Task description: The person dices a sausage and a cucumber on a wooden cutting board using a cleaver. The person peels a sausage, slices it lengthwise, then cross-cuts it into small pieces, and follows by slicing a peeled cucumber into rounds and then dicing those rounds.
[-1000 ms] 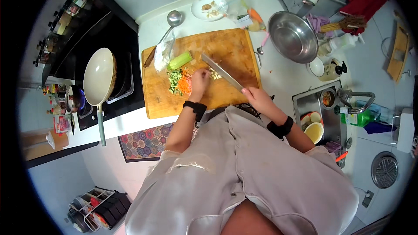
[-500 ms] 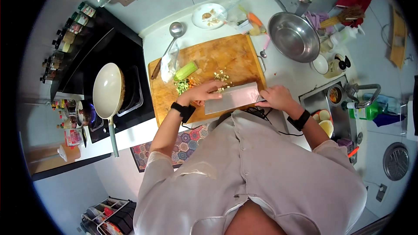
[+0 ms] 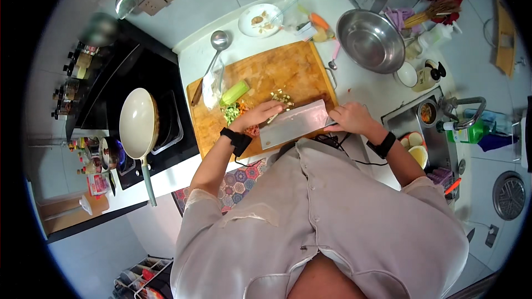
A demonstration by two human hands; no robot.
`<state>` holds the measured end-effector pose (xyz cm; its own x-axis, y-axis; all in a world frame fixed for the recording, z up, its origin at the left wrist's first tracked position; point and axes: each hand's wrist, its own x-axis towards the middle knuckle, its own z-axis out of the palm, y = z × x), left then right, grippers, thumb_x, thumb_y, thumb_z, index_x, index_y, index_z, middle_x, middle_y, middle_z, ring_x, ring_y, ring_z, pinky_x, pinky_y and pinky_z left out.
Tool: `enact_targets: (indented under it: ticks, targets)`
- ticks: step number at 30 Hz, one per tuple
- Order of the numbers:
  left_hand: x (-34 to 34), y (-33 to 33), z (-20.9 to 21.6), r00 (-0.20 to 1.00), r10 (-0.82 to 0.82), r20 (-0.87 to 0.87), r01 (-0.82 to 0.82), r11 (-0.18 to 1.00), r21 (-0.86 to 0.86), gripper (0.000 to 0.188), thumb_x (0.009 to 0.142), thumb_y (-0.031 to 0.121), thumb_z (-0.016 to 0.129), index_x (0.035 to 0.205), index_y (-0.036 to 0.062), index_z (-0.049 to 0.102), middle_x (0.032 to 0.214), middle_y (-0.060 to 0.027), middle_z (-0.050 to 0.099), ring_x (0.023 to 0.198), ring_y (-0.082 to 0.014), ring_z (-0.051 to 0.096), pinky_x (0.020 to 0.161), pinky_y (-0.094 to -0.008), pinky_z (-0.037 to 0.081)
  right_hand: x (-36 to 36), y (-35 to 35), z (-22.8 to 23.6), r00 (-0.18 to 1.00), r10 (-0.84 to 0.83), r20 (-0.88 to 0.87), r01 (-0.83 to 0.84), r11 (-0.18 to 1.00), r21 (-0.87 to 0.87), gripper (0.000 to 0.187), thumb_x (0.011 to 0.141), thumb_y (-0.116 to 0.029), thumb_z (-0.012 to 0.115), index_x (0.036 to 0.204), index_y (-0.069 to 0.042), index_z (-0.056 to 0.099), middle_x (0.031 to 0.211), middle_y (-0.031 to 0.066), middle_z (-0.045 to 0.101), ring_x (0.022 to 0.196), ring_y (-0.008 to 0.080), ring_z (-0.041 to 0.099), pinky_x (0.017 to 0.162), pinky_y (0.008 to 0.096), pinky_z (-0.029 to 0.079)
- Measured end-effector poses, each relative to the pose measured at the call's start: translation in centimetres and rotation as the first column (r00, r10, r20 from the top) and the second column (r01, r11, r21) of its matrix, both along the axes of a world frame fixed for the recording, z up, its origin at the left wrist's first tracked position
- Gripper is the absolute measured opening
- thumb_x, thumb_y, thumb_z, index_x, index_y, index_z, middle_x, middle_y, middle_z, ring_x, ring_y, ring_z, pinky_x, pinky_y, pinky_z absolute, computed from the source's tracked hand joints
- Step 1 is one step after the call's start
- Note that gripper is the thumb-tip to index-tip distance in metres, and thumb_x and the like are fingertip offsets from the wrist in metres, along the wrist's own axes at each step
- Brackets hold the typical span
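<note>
My right hand (image 3: 350,117) grips the handle of a broad cleaver (image 3: 293,128), its blade tilted low over the near edge of the wooden cutting board (image 3: 271,69). Beside the blade, my left hand (image 3: 258,116) presses its fingers together over a pale vegetable strip (image 3: 272,118), mostly hidden. Small pale diced pieces (image 3: 283,97) lie just beyond the fingertips. To the left are diced green pieces (image 3: 230,113), orange bits (image 3: 243,106) and a chunk of peeled green squash or cucumber (image 3: 235,92). Pinkish diced bits (image 3: 252,131) show under my left hand.
A ladle (image 3: 219,41) and clear plastic bag (image 3: 212,89) lie at the board's left. Behind stands a white plate (image 3: 260,20); a steel basin (image 3: 371,41) is at back right. Left, a pan (image 3: 138,123) sits on the black stove near a lit burner (image 3: 124,158). The sink (image 3: 399,123) is right.
The cleaver's blade has swung, its left end now nearer to me and its face more in view. My left fingers have drawn back off the blade. The whole view has shifted slightly.
</note>
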<state>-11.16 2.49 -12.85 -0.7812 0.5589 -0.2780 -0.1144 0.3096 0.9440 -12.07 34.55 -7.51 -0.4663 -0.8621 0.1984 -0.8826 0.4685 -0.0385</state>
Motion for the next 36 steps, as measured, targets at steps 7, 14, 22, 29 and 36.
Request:
enact_targets:
  ticks: [7, 14, 22, 29, 36]
  targets:
    - [-1.6, 1.1, -2.1, 0.972, -0.223, 0.078, 0.23, 0.97, -0.085, 0.04, 0.094, 0.036, 0.045, 0.104, -0.0004, 0.056, 0.098, -0.0083, 0.059, 0.091, -0.0185, 0.052, 0.081, -0.0304, 0.042, -0.5, -0.9, -0.4, 0.993, 0.106, -0.041, -0.11, 0.988, -0.104, 0.045, 0.075, -0.051, 0.059, 0.065, -0.009, 0.049, 0.055, 0.0045, 0.047, 0.052, 0.0208, 0.055, 0.047, 0.0319, 0.043]
    - [-0.9, -0.6, -3.6, 0.988, 0.124, 0.091, -0.129, 0.99, 0.056, 0.03, 0.094, 0.029, 0.048, 0.101, 0.0016, 0.058, 0.088, -0.0005, 0.057, 0.083, -0.0111, 0.052, 0.074, -0.0261, 0.043, -0.1, 0.0, -0.8, 0.998, 0.059, 0.025, -0.058, 0.997, -0.042, 0.047, 0.077, -0.052, 0.057, 0.064, -0.008, 0.049, 0.056, 0.0067, 0.051, 0.054, 0.0234, 0.057, 0.049, 0.0341, 0.045]
    - [-0.8, -1.8, -1.6, 0.957, -0.192, -0.219, 0.121, 0.947, -0.299, 0.029, 0.09, 0.029, 0.055, 0.091, 0.0002, 0.059, 0.082, -0.0031, 0.059, 0.077, -0.0117, 0.055, 0.068, -0.026, 0.045, 0.4, 1.2, -0.6, 0.999, -0.038, -0.029, 0.036, 0.997, -0.068, 0.048, 0.076, -0.054, 0.058, 0.061, -0.009, 0.047, 0.055, 0.0055, 0.05, 0.051, 0.0233, 0.055, 0.045, 0.0342, 0.044]
    - [1.1, -3.0, -3.4, 0.961, 0.229, -0.156, -0.255, 0.95, -0.177, 0.016, 0.087, 0.016, 0.057, 0.086, -0.0003, 0.06, 0.075, -0.0073, 0.062, 0.071, -0.0148, 0.058, 0.064, -0.0295, 0.046, 2.2, 1.5, -0.1, 0.983, -0.117, 0.139, 0.13, 0.988, -0.088, 0.047, 0.078, -0.052, 0.057, 0.063, -0.008, 0.051, 0.056, 0.0078, 0.053, 0.051, 0.0271, 0.054, 0.047, 0.0363, 0.044]
    - [4.5, -1.7, -1.4, 0.838, 0.437, -0.327, -0.536, 0.77, -0.346, 0.014, 0.087, 0.015, 0.054, 0.09, 0.0031, 0.059, 0.073, -0.014, 0.063, 0.065, -0.0258, 0.062, 0.06, -0.0342, 0.047, 4.9, 0.8, -0.9, 0.438, -0.437, 0.786, 0.69, 0.723, 0.017, 0.047, 0.088, -0.044, 0.05, 0.072, 0.0, 0.055, 0.063, 0.0203, 0.056, 0.062, 0.0375, 0.056, 0.055, 0.0429, 0.043]
